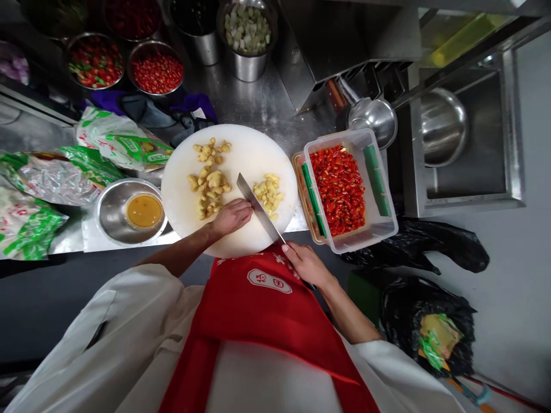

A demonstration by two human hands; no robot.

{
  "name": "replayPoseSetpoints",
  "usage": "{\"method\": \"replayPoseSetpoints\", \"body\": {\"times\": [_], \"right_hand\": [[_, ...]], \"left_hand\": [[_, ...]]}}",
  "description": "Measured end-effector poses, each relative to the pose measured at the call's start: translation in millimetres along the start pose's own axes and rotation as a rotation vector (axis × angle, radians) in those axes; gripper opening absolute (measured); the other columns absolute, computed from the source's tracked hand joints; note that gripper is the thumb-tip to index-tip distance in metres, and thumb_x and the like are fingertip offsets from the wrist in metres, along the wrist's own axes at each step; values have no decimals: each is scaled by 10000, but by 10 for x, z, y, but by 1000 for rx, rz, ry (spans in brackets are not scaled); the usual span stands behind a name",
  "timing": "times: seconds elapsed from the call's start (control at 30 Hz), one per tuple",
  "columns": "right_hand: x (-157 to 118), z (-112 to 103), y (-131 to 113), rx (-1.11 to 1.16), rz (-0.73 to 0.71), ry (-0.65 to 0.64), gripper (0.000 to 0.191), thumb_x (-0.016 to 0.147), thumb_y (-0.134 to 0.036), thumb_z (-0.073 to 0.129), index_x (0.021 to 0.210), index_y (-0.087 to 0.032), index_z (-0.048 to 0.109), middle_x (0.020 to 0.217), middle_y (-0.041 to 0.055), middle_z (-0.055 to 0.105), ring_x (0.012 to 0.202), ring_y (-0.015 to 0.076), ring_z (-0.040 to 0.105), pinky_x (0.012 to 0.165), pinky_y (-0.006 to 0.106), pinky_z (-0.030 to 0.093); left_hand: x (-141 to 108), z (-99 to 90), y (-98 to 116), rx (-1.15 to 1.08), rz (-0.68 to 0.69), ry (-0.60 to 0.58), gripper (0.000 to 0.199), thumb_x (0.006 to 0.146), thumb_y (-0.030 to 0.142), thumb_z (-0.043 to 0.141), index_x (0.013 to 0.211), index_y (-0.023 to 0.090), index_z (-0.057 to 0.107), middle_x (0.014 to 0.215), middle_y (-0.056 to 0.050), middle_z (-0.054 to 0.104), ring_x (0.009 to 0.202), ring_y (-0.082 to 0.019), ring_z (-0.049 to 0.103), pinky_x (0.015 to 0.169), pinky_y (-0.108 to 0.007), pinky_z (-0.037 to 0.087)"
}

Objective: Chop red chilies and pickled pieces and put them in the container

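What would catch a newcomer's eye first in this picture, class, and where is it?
The red apron, low in the middle, and the chopped red peppers in the clear tub at right stand out most. On the round white board, a knife in the right hand slants between knobbly ginger on the left and cut pieces on the right. The left hand is close beside the blade.

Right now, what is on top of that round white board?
Knobbly ginger pieces and smaller cut pieces, with the knife between them. Whatever the left hand covers can't be seen.
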State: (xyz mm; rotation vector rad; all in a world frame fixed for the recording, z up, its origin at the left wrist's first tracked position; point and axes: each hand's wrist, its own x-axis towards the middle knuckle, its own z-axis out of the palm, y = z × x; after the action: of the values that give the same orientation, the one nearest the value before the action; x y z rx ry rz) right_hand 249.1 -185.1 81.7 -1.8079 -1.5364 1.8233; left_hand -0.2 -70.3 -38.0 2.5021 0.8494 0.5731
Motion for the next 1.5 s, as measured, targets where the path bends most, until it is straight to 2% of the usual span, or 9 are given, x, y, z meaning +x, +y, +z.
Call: {"method": "replayPoseSetpoints", "body": {"times": [0.23,0.47,0.57,0.67,0.8,0.9,1.1,1.27,1.5], "right_hand": [[179,81,95,217,-54,102,486,975,-621,327,744,-224,487,542,-57,539,396,107,527,455,221,422],[-315,-293,180,32,-45,-85,445,989,-590,339,807,-227,521,567,-50,555,427,115,533,467,223,404],[-330,-359,218,-73,-71,-179,425,994,-568,349,869,-229,574,579,-39,583,433,123,537,481,228,402],[-219,-327,268,-57,-42,-130,447,990,-578,340,832,-225,564,568,-40,580,442,131,549,486,234,415],[-18,-233,289,65,7,-9,479,978,-608,310,817,-213,529,562,-53,548,411,120,532,443,229,424],[79,-167,232,150,4,28,467,972,-603,318,937,-201,554,590,-56,547,403,115,524,414,221,423],[85,-53,115,186,-30,34,465,984,-566,334,1128,-191,566,639,-55,552,434,107,529,470,225,450],[-3,18,26,20,-89,83,498,1017,-516,282,1287,-187,540,636,-24,594,514,152,589,588,270,482],[-235,14,-107,-127,-96,110,484,1028,-455,286,1345,-182,529,730,44,684,668,224,668,731,333,491]], "left_hand": [[137,-193,120,33,7,-78,217,961,165,450,970,158,667,1004,-87,686,986,-199,614,929,-361,508],[307,-812,-187,329,-681,-7,252,825,249,635,1069,189,634,1066,-132,620,975,-288,612,845,-412,510],[315,-934,-367,234,-776,-5,335,752,193,673,1084,206,631,1043,-108,629,866,-262,643,790,-384,519],[302,-990,-452,17,-790,205,303,711,161,666,1012,190,639,937,-66,653,792,-219,641,769,-355,533],[281,-869,-312,-552,-745,395,267,782,279,635,1029,198,573,850,-8,641,680,-144,625,633,-290,553],[253,-565,-77,-740,-673,244,197,834,299,591,996,192,555,835,-18,647,684,-152,638,606,-303,559],[136,-106,160,-71,-474,160,118,870,202,561,935,165,653,1096,-125,647,1020,-259,598,917,-457,496],[141,-173,45,16,-127,-12,168,927,236,540,898,188,698,1094,-101,637,1047,-240,562,930,-416,474],[274,-280,-61,28,-14,-135,183,938,260,532,927,181,696,1058,-111,633,1010,-241,565,937,-411,454]]}}
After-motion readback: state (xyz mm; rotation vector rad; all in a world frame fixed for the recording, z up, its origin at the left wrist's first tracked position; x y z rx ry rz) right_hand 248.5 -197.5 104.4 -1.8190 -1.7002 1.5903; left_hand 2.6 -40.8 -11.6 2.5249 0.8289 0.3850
